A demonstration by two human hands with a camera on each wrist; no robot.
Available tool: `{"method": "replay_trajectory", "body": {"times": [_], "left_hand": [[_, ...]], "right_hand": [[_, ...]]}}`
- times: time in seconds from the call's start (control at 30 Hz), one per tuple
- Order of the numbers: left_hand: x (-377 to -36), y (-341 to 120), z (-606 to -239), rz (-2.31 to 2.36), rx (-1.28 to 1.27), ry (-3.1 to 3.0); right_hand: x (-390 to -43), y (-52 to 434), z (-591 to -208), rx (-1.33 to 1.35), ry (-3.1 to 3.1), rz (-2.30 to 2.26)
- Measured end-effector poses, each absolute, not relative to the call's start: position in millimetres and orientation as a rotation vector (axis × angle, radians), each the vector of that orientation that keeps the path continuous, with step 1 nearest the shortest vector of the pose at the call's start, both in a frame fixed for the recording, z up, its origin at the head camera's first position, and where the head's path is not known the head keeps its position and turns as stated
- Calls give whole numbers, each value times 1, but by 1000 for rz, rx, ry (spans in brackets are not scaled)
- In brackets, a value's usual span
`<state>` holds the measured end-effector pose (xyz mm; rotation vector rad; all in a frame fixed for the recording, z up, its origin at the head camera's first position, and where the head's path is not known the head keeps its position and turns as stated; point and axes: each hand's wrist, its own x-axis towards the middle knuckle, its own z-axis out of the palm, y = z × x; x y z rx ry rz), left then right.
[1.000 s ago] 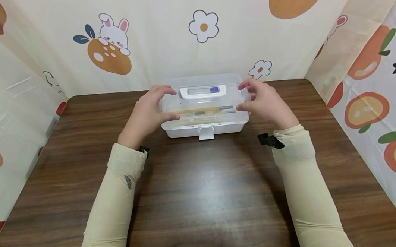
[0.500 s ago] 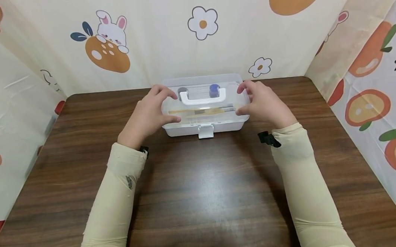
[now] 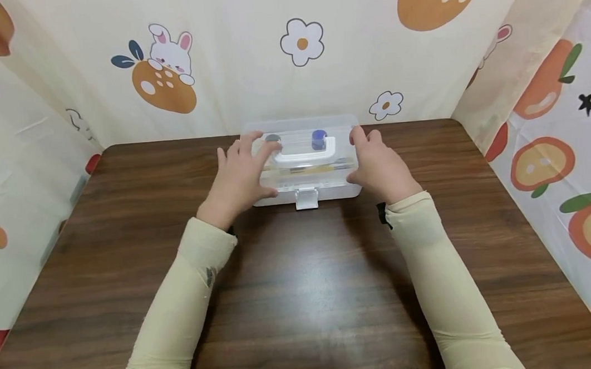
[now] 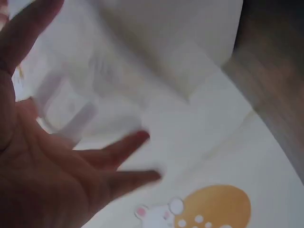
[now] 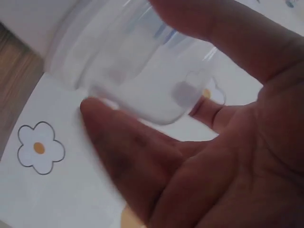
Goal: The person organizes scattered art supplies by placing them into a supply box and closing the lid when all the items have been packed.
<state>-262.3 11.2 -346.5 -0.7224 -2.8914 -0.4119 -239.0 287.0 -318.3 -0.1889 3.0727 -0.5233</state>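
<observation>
A clear plastic storage box (image 3: 307, 167) with a translucent lid, a white carrying handle (image 3: 306, 152) folded flat on top and a white front latch (image 3: 306, 198) stands on the far middle of a dark wood-grain table (image 3: 301, 284), close to the patterned backdrop (image 3: 248, 53). Through the lid show a grey round piece (image 3: 273, 138), a blue round piece (image 3: 319, 138) and long thin sticks (image 3: 319, 166), their kind too small to tell. The left hand (image 3: 240, 173) lies on the box's left end, fingers spread and nearly straight, thumb at the front wall. The right hand (image 3: 377, 163) cups the right end likewise, fingers relaxed, not clenched. Both wrist views are blurred.
</observation>
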Motion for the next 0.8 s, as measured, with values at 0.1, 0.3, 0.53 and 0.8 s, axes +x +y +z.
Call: {"method": "replay_trajectory", "body": {"times": [0.1, 0.3, 0.53, 0.8], "left_hand": [[-258, 22, -356, -154, -737, -2781], [-249, 48, -371, 73, -788, -2568], [-247, 64, -382, 52, -689, -2519], [-249, 64, -388, 65, -703, -2516]], "right_hand": [[-237, 276, -326, -241, 3149, -365], [-233, 245, -345, -452, 3332, -46], [-235, 229, -365, -493, 3487, 61], [-238, 229, -370, -509, 3489, 114]]}}
